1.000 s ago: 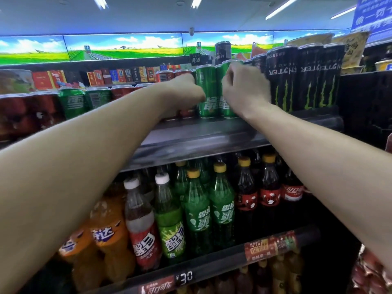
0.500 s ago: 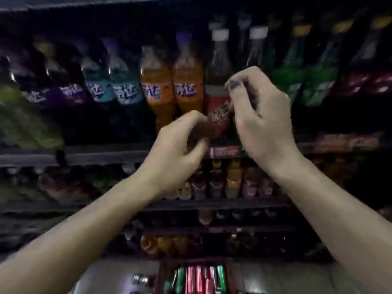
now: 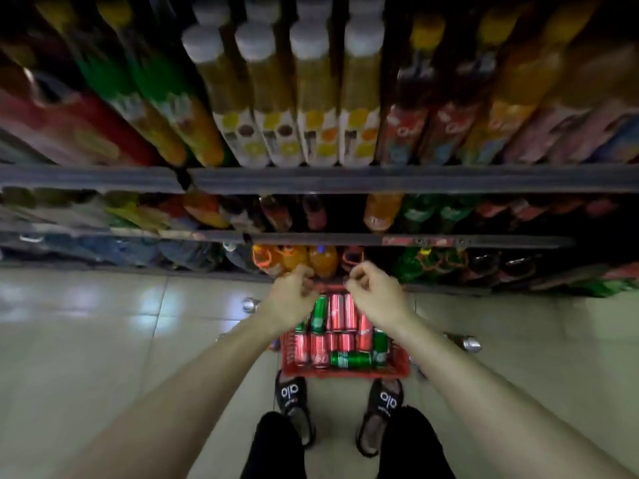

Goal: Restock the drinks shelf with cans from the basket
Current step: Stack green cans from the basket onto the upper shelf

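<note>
Both hands hang over the red basket [image 3: 345, 373] on the floor, left hand [image 3: 294, 292] and right hand [image 3: 378, 294] loosely curled, each grip empty. Just below them lie red and green cans [image 3: 340, 314]. Full cans are likely heavy, hard, smooth; hold one round its middle.

A shop drinks aisle, shelves [image 3: 345, 179] packed with bottled drinks [image 3: 273, 98], red basket [image 3: 345, 373] of cans on tiled floor [image 3: 103, 340]
</note>
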A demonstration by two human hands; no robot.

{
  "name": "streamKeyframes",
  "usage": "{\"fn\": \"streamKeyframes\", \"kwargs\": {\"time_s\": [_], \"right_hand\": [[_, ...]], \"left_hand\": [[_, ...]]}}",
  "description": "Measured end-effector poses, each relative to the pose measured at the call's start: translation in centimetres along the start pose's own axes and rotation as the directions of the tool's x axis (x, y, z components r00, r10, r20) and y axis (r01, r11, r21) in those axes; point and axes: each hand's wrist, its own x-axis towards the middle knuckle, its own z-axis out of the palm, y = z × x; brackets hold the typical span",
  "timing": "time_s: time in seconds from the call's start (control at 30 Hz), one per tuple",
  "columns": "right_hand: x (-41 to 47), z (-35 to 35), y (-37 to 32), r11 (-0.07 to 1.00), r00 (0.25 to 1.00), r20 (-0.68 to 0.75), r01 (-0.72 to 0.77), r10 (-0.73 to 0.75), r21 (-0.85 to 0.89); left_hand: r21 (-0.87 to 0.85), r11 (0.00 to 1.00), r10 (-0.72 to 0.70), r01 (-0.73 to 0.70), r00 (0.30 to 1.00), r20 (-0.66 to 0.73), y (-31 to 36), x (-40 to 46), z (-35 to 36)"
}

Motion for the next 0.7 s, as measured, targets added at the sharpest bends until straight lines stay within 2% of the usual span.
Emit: {"fn": "streamKeyframes", "kwargs": {"time_s": [0.2,0.3,0.43,0.6,0.7], "right_hand": [[7.8,11.3,17.2,0.956,0.949,0.12,-0.285,0.291,-0.068],[12.2,16.9,24.2,0.932,0.92,0.152,-0.356,0.362,-0.067],[18.2,23.3,30.3,0.934,0.914,0.19,-0.35,0.358,-0.072],[25.3,28.9,35.8,0.967,0.949,0.185,-0.253,0.254,-0.032],[28.9,31.9,37.1,0.987,0.976,0.145,-0.159,0.162,-0.031]], "left_hand": [[0.034,0.982,-0.19,0.187,0.968,0.164,-13.6,9.4,11.9],[0.048,0.962,-0.271,0.267,0.943,0.195,-19.6,13.8,17.5],[0.045,0.931,-0.364,0.363,0.907,0.209,-27.3,20.4,24.0],[0.14,0.879,-0.47,0.455,0.876,0.105,-32.3,27.6,29.1],[0.111,0.864,-0.497,0.491,0.868,0.03,-34.2,30.8,31.3]]}}
